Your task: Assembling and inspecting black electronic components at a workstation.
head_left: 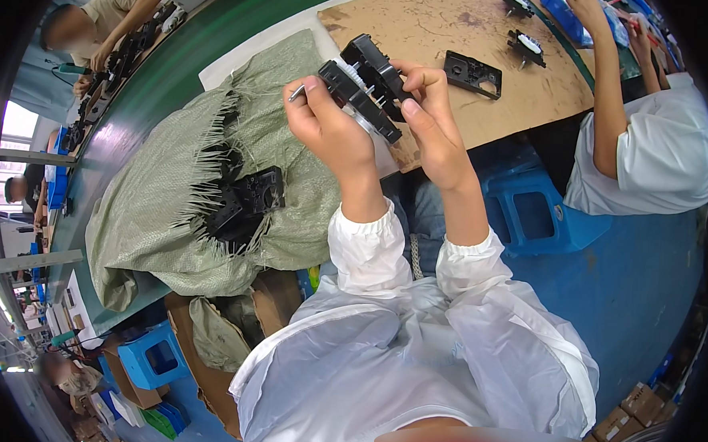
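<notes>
My left hand [330, 136] is closed on a black plastic gear assembly [353, 93] with a white gear and a metal shaft sticking out near the thumb. My right hand [439, 133] grips a black plastic housing [370, 58], its fingers curled at the right edge. Both pieces are held up close together at an angle, with white gearing and a pin between them; whether they touch, I cannot tell. Beyond my right hand, an open black plastic shell [474, 74] lies on the brown board [428, 25]. Similar gear assemblies [527, 48] stand farther right on it.
To my left a torn green woven sack [156, 171] holds black plastic parts [247, 203]. A cardboard box [195, 357] stands below it. At right a co-worker in white [654, 149] works beside a blue stool [547, 207]. Another person [112, 20] handles parts at far left.
</notes>
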Demonstrator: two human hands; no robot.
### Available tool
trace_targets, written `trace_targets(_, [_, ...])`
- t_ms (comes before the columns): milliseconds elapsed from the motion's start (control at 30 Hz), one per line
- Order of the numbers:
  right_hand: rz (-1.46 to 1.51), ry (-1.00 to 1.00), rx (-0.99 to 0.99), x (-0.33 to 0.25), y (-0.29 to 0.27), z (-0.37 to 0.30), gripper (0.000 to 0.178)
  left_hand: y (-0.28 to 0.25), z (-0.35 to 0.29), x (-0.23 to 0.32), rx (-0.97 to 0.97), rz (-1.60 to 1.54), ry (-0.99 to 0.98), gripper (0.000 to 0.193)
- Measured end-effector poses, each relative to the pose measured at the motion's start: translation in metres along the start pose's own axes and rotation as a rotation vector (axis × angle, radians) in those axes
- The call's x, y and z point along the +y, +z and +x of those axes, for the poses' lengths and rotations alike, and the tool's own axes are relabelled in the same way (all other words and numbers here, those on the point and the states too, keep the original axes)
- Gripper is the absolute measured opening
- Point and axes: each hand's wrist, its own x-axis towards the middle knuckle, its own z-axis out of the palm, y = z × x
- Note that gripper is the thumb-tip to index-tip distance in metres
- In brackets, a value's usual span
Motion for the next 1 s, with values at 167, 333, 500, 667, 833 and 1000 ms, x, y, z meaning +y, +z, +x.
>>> trace_targets(167, [0.021,-0.011,0.007,0.0001,0.0015,-0.0008,0.020,0.0013,-0.0012,0.0014,0.008,-0.017,-0.010,0.018])
trace_targets(333, [0.018,-0.008,0.010,0.0005,0.0008,-0.0020,0.019,0.0012,-0.0021,0.0011,-0.005,-0.006,-0.013,0.017])
trace_targets(500, [-0.017,-0.002,0.010,0.0013,-0.0016,-0.0020,0.019,0.0019,-0.0021,-0.0003,0.000,0.017,-0.004,0.018])
trace_targets(667, [-0.024,0.004,0.003,0.0013,-0.0048,-0.0008,0.020,0.0014,-0.0010,-0.0056,-0.006,0.049,0.011,0.018])
trace_targets(833, [0.007,0.101,0.011,-0.0016,-0.0063,-0.0021,0.019,0.0029,-0.0005,-0.0075,-0.010,0.195,0.099,0.019])
trace_targets(1000, [0.035,0.016,0.047,0.0008,-0.0036,0.0012,0.018,0.0036,-0.0030,-0.0041,0.004,0.059,0.022,0.018])
